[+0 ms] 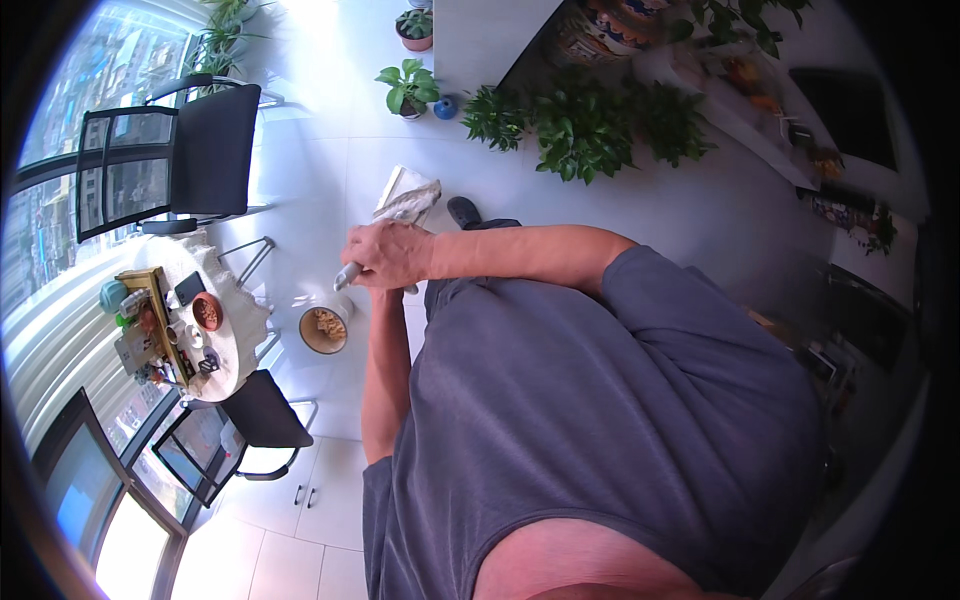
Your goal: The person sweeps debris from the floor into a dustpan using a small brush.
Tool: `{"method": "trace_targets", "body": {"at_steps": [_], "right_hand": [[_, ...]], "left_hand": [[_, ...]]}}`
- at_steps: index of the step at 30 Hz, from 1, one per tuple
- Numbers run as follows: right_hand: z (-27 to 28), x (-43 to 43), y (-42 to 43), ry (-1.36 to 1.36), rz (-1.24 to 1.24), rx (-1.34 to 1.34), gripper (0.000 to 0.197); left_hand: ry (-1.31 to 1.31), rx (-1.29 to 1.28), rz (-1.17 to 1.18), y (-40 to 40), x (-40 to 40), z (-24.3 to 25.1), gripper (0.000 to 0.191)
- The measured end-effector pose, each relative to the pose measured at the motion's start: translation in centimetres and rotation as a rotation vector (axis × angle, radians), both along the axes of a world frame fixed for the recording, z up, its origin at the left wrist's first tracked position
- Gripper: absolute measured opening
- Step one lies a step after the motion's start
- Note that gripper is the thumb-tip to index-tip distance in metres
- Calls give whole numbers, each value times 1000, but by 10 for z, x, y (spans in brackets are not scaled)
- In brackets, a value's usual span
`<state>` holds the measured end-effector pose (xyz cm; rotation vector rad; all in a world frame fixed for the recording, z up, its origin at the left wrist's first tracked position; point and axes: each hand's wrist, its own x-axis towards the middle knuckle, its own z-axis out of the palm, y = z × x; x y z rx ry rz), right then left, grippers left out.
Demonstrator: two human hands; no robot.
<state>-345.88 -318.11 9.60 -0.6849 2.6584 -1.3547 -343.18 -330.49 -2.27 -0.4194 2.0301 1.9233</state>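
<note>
My right hand [390, 251] is closed around the light grey handle [347, 276] of a long-handled cleaning tool, apparently a mop. The handle's rounded end sticks out past my fingers on the left. Beyond the hand, close to the floor, are a pale flat board and a worn, greyish-white cloth-like pad [411, 201]. My left forearm [385, 375] comes up to the same spot. The right hand covers most of my left hand, so its fingers and grip are hidden. To the left of my forearms stands a waste bin [306, 346] with crumpled tan contents [328, 324].
My dark shoe [465, 213] rests on pale floor tiles [315, 180]. Potted plants [585, 131] and a small blue vase [445, 107] stand ahead. At left are two black chairs [217, 150] and a cloth-covered round table [244, 315] with a red bowl [199, 301] and a phone [189, 289].
</note>
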Motion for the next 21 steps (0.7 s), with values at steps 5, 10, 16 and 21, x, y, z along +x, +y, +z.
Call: {"method": "trace_targets", "body": {"at_steps": [5, 10, 16, 21], "right_hand": [[5, 5, 50, 55, -175, -133, 17], [-11, 28, 115, -232, -272, 225, 38], [-45, 19, 139, -312, -383, 340, 32], [-82, -8, 176, -354, -446, 368, 30]], "left_hand": [[-168, 496, 179, 35, -16, -30, 31], [-129, -14, 156, 98, -33, -27, 41], [-105, -388, -174, 144, -43, -27, 55], [38, -455, -211, 155, -44, 51, 59]]}}
